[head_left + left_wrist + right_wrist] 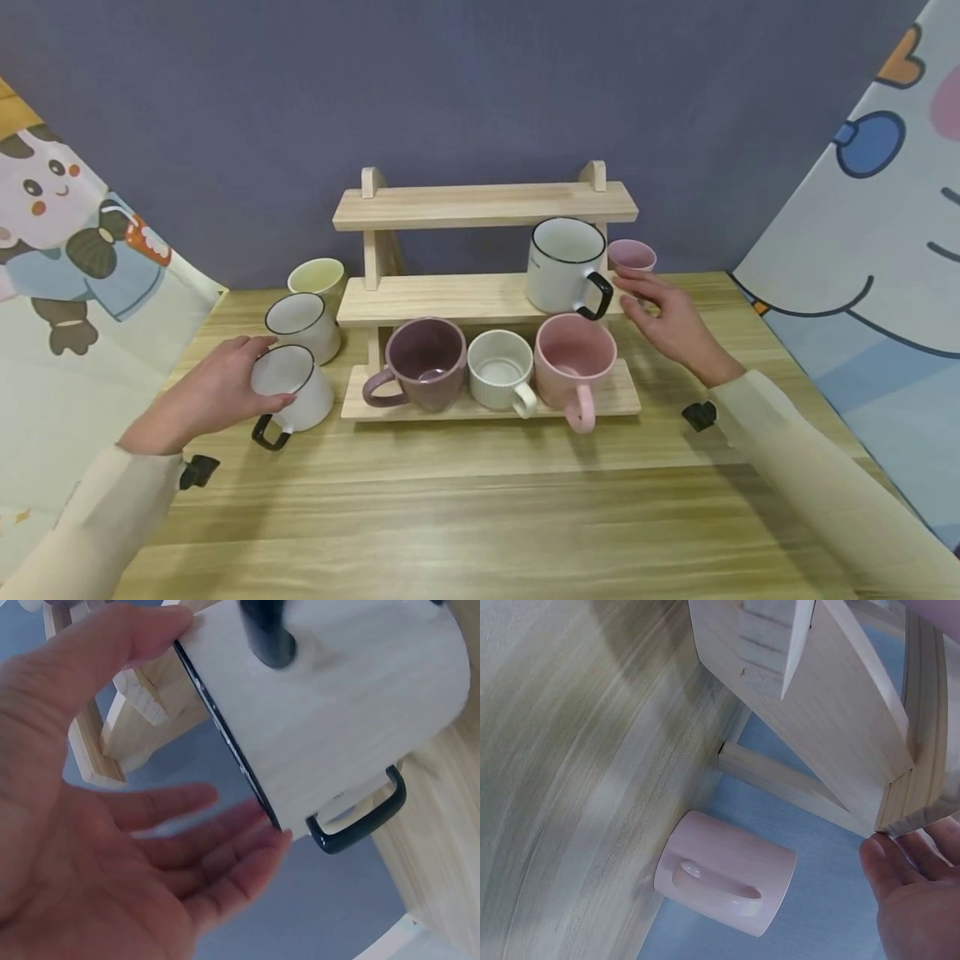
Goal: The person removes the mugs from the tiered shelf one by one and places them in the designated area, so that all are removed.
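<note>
My left hand [217, 387] is spread at the rim of a white enamel mug [303, 400] with a black handle, standing on the table. In the left wrist view the thumb lies by the near side of that mug's rim, and the other fingers, fairly straight, reach toward the opposite side. Firm contact is hard to judge. My right hand [667, 321], its fingers loosely extended, is beside the right end of the wooden shelf [450, 296]; the fingertips appear to touch the board's end. Close to it, a larger white enamel mug [562, 275] stands on the middle shelf.
A purple mug [427, 367], a small ribbed white cup [500, 371] and a pink mug [575, 362] line the bottom shelf. Behind the left mug stand another white mug [307, 329] and a yellow-green cup [322, 279]. A pink mug [727, 874] stands behind the shelf's right end.
</note>
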A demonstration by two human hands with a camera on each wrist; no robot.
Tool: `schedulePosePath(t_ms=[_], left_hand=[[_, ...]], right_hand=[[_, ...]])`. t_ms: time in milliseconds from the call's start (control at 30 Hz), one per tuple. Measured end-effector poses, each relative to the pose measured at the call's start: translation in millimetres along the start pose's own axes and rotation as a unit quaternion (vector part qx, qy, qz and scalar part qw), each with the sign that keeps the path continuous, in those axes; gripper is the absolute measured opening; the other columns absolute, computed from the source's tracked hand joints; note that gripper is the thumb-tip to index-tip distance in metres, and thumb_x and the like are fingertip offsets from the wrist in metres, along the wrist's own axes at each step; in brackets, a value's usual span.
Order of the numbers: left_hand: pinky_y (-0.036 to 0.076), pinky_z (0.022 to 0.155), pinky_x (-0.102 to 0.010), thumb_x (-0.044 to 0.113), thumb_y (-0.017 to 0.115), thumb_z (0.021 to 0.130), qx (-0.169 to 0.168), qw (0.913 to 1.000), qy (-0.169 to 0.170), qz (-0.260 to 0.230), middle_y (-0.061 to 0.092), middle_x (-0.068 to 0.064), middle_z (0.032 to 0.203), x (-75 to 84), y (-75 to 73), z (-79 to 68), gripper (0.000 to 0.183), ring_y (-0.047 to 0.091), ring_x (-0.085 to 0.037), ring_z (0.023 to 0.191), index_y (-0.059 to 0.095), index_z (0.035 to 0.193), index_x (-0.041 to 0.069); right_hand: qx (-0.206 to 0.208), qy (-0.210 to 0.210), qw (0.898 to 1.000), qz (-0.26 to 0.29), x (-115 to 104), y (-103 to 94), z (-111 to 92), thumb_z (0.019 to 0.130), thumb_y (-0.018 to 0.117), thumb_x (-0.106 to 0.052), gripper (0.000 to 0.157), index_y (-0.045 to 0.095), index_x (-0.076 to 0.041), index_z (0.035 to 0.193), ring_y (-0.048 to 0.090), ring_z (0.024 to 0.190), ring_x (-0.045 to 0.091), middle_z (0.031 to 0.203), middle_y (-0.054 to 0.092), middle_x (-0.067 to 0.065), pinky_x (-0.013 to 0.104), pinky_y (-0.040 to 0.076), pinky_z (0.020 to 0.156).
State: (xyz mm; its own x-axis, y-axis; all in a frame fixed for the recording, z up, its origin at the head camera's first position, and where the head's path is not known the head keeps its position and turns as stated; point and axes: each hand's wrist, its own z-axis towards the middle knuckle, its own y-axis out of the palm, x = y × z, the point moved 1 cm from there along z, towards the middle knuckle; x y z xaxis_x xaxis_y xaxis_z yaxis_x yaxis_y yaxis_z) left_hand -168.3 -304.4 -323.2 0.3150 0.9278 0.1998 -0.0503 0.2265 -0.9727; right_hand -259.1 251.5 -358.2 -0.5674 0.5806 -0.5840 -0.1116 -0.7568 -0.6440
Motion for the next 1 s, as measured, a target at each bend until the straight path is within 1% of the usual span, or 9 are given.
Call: schedulePosePath(t_ms=[100,200,300,367,467,600,833,900,1000], left_hand=[[0.041,0.084,-0.057,0.023,0.083,0.069,-0.008,0.9995,0.027,-0.014,0.054,-0.033,0.113,-2.3,-1.2,0.9,0.076,0.049,-0.047,0.103,0.047,0.123,-0.015],[0.040,0.085,-0.057,0.017,0.083,0.069,-0.005,0.9985,0.047,-0.029,0.050,-0.033,0.117,-5.2,-2.6,0.7,0.077,0.048,-0.047,0.105,0.043,0.127,-0.014],[0.041,0.085,-0.057,0.011,0.084,0.068,0.006,0.9974,0.060,-0.039,0.048,-0.033,0.117,-8.4,-3.4,0.5,0.076,0.048,-0.046,0.105,0.042,0.127,-0.015],[0.040,0.086,-0.058,0.009,0.083,0.069,0.008,0.9974,0.061,-0.037,0.047,-0.034,0.118,-9.9,-3.7,0.3,0.075,0.046,-0.047,0.106,0.041,0.126,-0.015],[0.038,0.088,-0.059,0.005,0.082,0.070,0.004,0.9981,0.051,-0.033,0.045,-0.035,0.119,-11.3,-4.0,0.3,0.074,0.044,-0.049,0.108,0.040,0.127,-0.016],[0.037,0.089,-0.060,0.001,0.080,0.071,-0.009,0.9988,0.036,-0.031,0.043,-0.035,0.120,-12.1,-5.1,0.1,0.075,0.043,-0.049,0.110,0.037,0.130,-0.017],[0.037,0.089,-0.061,-0.003,0.077,0.072,-0.035,0.9987,0.025,-0.028,0.041,-0.034,0.122,-12.3,-5.7,-0.9,0.074,0.043,-0.050,0.111,0.036,0.132,-0.014],[0.038,0.088,-0.061,-0.001,0.077,0.072,-0.032,0.9986,0.031,-0.028,0.042,-0.034,0.120,-12.7,-5.2,-1.1,0.073,0.044,-0.049,0.110,0.036,0.132,-0.013],[0.039,0.088,-0.060,0.003,0.078,0.072,-0.018,0.9985,0.043,-0.028,0.043,-0.032,0.119,-11.7,-5.3,-0.5,0.073,0.045,-0.048,0.109,0.038,0.131,-0.012]], right_hand=[[0.000,0.003,1.000,-0.003,0,-0.2,0,0.096,0.057,-0.014,0.033,0.059,0.002,0.125,0.045,0.125,0.028,0.138,0.049,0.011,0.008,0.035,0.091],[-0.001,0.004,1.000,-0.004,0,-0.5,0,0.096,0.056,-0.014,0.033,0.059,0.002,0.125,0.045,0.125,0.028,0.138,0.049,0.011,0.008,0.035,0.091],[-0.001,0.006,1.000,-0.007,0,-0.7,0,0.096,0.057,-0.014,0.034,0.059,0.002,0.125,0.045,0.125,0.028,0.138,0.048,0.010,0.009,0.035,0.091],[0.000,0.006,1.000,-0.006,-1,-0.9,0,0.096,0.056,-0.014,0.034,0.059,0.002,0.125,0.045,0.125,0.028,0.138,0.048,0.010,0.009,0.035,0.091],[-0.001,0.008,1.000,-0.005,-1,-0.8,0,0.096,0.057,-0.014,0.033,0.059,0.002,0.125,0.045,0.125,0.027,0.138,0.048,0.010,0.009,0.035,0.091],[-0.002,0.009,1.000,-0.003,-1,-0.1,0,0.095,0.057,-0.013,0.033,0.059,0.001,0.125,0.045,0.125,0.026,0.138,0.048,0.010,0.008,0.034,0.091],[-0.001,0.007,1.000,-0.001,0,0.0,0,0.096,0.057,-0.014,0.034,0.059,0.002,0.125,0.044,0.125,0.026,0.138,0.048,0.010,0.008,0.034,0.092],[-0.002,0.009,1.000,0.000,0,-0.1,0,0.096,0.057,-0.015,0.034,0.059,0.001,0.125,0.044,0.125,0.026,0.138,0.048,0.010,0.008,0.034,0.092],[-0.003,0.012,1.000,-0.002,-1,-0.3,0,0.096,0.057,-0.016,0.034,0.059,0.001,0.125,0.044,0.125,0.026,0.139,0.048,0.010,0.008,0.035,0.091]])
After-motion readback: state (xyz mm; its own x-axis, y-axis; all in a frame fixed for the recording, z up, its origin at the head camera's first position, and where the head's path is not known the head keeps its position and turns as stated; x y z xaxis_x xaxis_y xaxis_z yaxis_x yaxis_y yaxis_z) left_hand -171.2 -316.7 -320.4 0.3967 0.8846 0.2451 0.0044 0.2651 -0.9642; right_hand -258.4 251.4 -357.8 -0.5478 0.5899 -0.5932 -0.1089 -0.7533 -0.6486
